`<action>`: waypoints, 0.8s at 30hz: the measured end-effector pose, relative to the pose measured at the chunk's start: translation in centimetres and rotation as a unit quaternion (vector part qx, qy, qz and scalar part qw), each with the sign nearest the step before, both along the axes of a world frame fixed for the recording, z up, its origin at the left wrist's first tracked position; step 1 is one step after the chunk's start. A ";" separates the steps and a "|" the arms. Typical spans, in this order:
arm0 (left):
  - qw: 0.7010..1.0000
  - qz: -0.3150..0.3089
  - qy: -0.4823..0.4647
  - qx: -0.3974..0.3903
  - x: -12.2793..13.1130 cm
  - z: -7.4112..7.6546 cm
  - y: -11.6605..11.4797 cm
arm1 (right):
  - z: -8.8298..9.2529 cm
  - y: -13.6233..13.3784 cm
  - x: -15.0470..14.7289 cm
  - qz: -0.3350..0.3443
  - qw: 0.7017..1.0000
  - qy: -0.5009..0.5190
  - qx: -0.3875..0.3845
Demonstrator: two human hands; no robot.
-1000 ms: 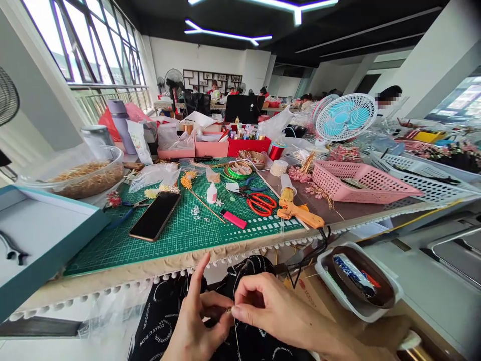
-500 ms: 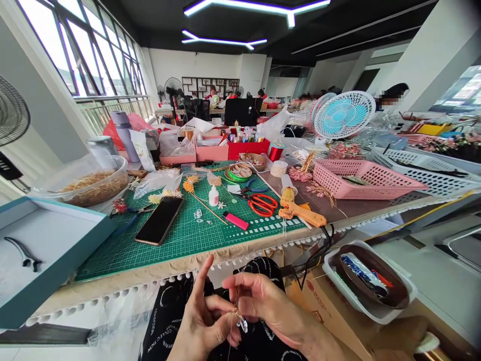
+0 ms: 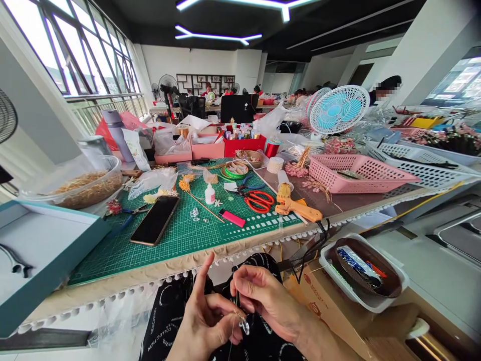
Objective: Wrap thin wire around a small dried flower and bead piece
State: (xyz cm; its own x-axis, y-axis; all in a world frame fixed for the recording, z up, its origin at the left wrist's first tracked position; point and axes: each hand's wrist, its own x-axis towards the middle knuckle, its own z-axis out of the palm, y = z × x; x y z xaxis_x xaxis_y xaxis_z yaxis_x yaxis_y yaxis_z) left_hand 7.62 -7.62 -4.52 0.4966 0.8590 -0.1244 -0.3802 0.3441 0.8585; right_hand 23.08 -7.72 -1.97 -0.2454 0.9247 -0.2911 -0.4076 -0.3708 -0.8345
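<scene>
Over the lap, my left hand (image 3: 210, 316) pinches a small wired piece between thumb and fingers, its index finger pointing up. Clear crystal beads (image 3: 244, 327) hang from that piece, just right of the left fingertips. Thin wire runs up from it and also trails below. My right hand (image 3: 263, 296) is closed in a pinch on the thin wire, a little above and right of the beads. On the green cutting mat (image 3: 180, 240) are a pink lighter (image 3: 233, 218), a small white bottle (image 3: 210, 194) and loose clear beads (image 3: 194, 214).
A phone (image 3: 156, 220) lies on the mat, with red-handled scissors (image 3: 259, 200) and an orange glue gun (image 3: 296, 204) farther right. A pink basket (image 3: 361, 185) stands behind. Below the table's right side is a white tub (image 3: 326, 260). An open box (image 3: 48, 225) is at left.
My right hand has moved slightly up and away from my left fingertips, showing more wire between them. The view has shifted a little, so the table things appear farther left.
</scene>
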 end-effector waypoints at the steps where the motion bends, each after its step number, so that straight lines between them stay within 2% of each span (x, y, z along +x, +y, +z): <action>1: 1.000 -0.002 0.000 0.003 0.1 -0.1 0.0 | 0.1 0.1 -0.1 -0.001 1.000 0.007 -0.001; 5: 1.000 -0.003 0.021 0.009 0.5 -0.5 -0.6 | 0.4 0.4 -1.4 -0.031 0.999 0.027 -0.008; 9: 0.997 0.014 0.048 0.060 0.7 -0.6 -1.0 | 0.5 1.2 -2.3 -0.071 0.997 0.041 -0.014; 12: 0.995 0.008 0.064 0.072 0.7 -0.3 -1.0 | 1.0 2.2 -0.9 -0.105 0.993 0.049 0.006; 17: 0.998 0.010 0.043 0.040 0.6 0.1 -0.7 | 2.6 3.0 3.3 -0.262 0.960 0.024 0.092; 18: 0.999 0.014 0.032 0.036 0.7 0.1 -0.7 | 2.6 2.7 3.4 -0.265 0.959 0.005 0.097; 22: 0.998 0.042 0.037 0.019 1.2 0.1 -0.4 | 1.2 0.6 0.9 -0.129 0.987 -0.076 0.052; 24: 0.996 0.065 0.059 0.007 1.5 -0.5 -0.3 | 0.2 0.1 -0.6 -0.113 0.991 -0.053 0.057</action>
